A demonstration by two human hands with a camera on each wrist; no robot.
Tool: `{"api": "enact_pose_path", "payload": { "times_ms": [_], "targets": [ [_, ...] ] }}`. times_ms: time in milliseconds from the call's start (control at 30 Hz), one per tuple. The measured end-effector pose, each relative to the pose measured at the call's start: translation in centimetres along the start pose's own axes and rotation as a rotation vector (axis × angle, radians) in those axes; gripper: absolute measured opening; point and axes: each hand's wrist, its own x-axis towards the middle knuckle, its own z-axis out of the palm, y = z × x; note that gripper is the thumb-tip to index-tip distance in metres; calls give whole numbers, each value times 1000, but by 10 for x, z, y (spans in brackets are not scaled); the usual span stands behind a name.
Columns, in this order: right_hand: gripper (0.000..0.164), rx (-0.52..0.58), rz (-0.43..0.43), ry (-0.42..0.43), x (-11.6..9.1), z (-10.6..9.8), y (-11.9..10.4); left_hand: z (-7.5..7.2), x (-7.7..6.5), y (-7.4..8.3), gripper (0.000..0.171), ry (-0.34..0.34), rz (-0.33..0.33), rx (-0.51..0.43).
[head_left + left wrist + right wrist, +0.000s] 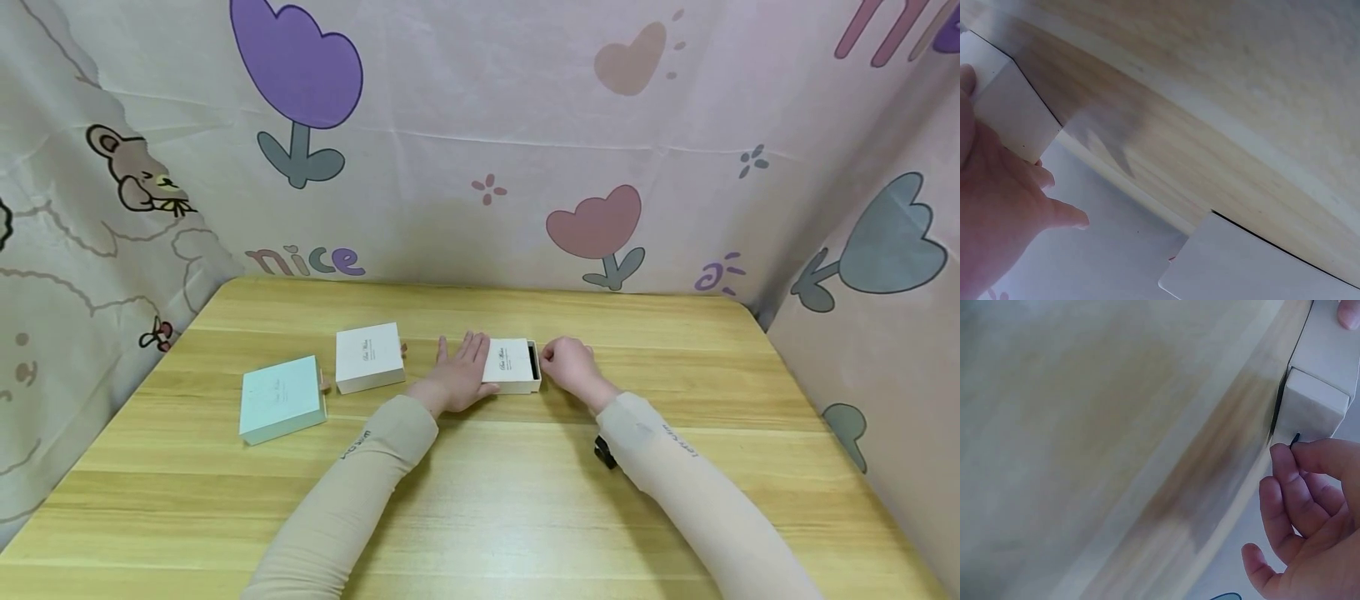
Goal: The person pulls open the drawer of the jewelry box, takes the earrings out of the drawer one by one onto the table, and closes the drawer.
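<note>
Pale sleeves occupy the area nearest the camera: the left sleeve [337, 504] rises from the bottom edge left of center, and the right sleeve [693, 496] rises from the lower right. Dark lettering [356, 444] is printed near the left cuff; a small black object [605, 452] sits beside the right cuff. Both sleeves extend over a wood-grain table [510, 508]. At the center of the frame, a white drawer box [508, 365] lies flat with its lettered face up. Its inner tray [1313, 403] projects partway from the right end, exposing a narrow dark strip of interior. The left hand [459, 377] grips the left end of this box, thumb against the near side and fingers toward the far side. The right hand [573, 367], just beyond the tray end, pinches a short dark pull tab [1295, 439] between thumb and index finger; its remaining fingers are curled. The hands are apart, one at each end of the box. Left of center stands a second white box [369, 357], near the left hand, with a reddish tab [403, 349] on its right side. Farther left and lower, a mint-green box [281, 398] rests at an angle. Printed cloth [450, 167] fills the upper frame.
</note>
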Motion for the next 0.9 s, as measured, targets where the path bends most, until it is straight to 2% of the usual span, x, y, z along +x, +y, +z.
{"api": "enact_pose_path", "payload": {
  "times_ms": [400,900],
  "targets": [
    [18,-35,-7,14,-3,-4,6,0,-2,-1,82,4,10,-31],
    [19,-49,8,22,-9,-11,17,1,-1,-3,82,6,16,-24]
  ]
}}
